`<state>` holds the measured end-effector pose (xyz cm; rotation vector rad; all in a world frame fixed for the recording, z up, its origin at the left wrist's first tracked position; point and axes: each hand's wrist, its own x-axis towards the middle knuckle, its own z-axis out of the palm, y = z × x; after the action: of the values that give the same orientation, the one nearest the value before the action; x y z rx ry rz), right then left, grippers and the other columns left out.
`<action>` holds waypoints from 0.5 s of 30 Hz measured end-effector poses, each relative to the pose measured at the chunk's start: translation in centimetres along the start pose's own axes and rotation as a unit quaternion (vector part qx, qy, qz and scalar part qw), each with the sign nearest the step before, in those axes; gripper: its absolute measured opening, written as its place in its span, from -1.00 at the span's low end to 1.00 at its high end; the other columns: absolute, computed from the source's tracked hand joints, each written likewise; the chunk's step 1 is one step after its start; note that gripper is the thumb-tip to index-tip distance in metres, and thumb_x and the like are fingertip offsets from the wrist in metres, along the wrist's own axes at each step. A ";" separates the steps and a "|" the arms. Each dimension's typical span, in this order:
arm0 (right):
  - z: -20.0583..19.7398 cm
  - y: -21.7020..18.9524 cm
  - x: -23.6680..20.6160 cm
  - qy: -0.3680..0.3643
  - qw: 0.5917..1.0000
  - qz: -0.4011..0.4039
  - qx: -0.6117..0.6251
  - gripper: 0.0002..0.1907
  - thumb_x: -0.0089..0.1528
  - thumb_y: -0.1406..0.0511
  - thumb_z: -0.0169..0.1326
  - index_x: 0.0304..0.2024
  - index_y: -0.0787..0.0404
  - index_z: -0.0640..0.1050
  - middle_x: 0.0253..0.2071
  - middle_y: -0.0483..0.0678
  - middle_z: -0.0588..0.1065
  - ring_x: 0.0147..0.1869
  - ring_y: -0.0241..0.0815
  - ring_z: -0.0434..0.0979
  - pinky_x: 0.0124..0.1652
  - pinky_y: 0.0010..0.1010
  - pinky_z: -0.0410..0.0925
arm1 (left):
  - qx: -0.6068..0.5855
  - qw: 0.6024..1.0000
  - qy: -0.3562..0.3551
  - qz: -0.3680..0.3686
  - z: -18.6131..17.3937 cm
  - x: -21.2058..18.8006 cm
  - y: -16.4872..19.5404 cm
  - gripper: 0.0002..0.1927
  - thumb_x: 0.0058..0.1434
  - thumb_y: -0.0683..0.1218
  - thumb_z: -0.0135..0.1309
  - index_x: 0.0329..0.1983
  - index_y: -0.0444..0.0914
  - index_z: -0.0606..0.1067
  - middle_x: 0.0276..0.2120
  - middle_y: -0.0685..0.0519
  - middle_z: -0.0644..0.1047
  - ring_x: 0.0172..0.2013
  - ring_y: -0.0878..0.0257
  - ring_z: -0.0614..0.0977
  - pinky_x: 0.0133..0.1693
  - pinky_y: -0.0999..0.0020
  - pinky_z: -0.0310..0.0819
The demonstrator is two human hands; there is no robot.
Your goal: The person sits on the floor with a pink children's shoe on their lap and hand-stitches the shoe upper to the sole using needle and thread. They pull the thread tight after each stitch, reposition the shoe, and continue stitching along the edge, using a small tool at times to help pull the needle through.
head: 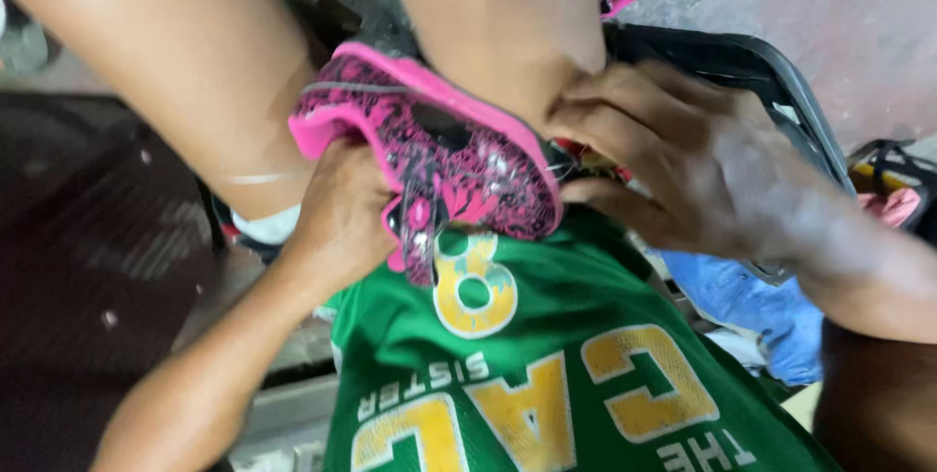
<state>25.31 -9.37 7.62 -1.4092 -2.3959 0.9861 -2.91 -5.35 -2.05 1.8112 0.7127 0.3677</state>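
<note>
The pink and black shoe (439, 155) sits against the green jersey (547, 365), steadied there by the left hand (337, 213), fingers clamped under its sole; the right hand (683, 164) presses at its heel end, fingers curled together, bracing it

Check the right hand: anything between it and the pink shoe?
Nothing visible. The right hand sits at the heel end of the pink shoe, fingertips close to it; actual contact is hidden. The left hand already grips the shoe from below, over the green shirt.
</note>
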 end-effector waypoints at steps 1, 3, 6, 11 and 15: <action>0.1 1.0 -0.6 -0.055 0.996 0.060 0.046 -0.59 0.26 0.15 0.16 0.02 0.31 0.52 -0.11 0.07 0.56 -0.31 -0.11 0.61 -0.42 -0.33 0.45 | -0.027 0.999 -0.008 -0.015 0.0 0.0 0.0 -0.88 0.07 -0.16 0.19 -0.30 -0.18 0.61 -0.27 -0.08 0.62 -0.19 -0.12 0.63 -0.12 0.04 0.46; 1.2 2.7 -1.4 -0.114 0.976 0.128 0.132 -0.75 0.28 0.22 0.13 -0.07 0.22 0.55 -0.33 -0.01 0.59 -0.46 -0.15 0.62 -0.49 -0.32 0.42 | -0.086 0.994 -0.024 -0.061 0.1 0.1 0.0 -0.88 0.07 -0.16 0.20 -0.30 -0.17 0.62 -0.29 -0.04 0.64 -0.23 -0.01 0.67 -0.15 0.16 0.52; 3.2 3.4 -2.3 -0.109 0.966 0.125 0.198 -0.84 0.30 0.27 0.12 -0.15 0.21 0.53 -0.45 -0.03 0.59 -0.51 -0.14 0.62 -0.49 -0.33 0.44 | -0.043 0.997 -0.042 -0.049 0.3 0.3 0.1 -0.95 0.10 -0.19 0.21 -0.35 -0.22 0.60 -0.29 -0.05 0.64 -0.19 -0.04 0.65 -0.11 0.14 0.48; 4.9 2.5 -2.8 -0.036 0.987 0.091 0.131 -0.85 0.31 0.30 0.16 -0.17 0.24 0.48 -0.40 0.00 0.55 -0.46 -0.01 0.59 -0.49 -0.25 0.41 | -0.146 0.981 -0.032 -0.124 0.6 0.6 -0.1 -0.88 0.14 -0.19 0.21 -0.24 -0.24 0.59 -0.19 -0.02 0.66 -0.12 0.10 0.68 0.00 0.24 0.51; 5.2 1.9 -2.8 -0.001 0.995 0.040 0.090 -0.88 0.31 0.36 0.14 -0.18 0.24 0.45 -0.31 0.02 0.55 -0.46 0.02 0.56 -0.52 -0.24 0.37 | -0.155 0.979 -0.043 -0.124 0.9 0.4 -0.7 -0.77 0.13 -0.19 0.22 -0.12 -0.26 0.57 -0.09 -0.03 0.64 0.00 0.10 0.65 0.09 0.23 0.48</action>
<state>25.68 -13.41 2.98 -1.4485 -2.2025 1.1897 -2.28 -5.57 -3.00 1.4165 0.7655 0.2192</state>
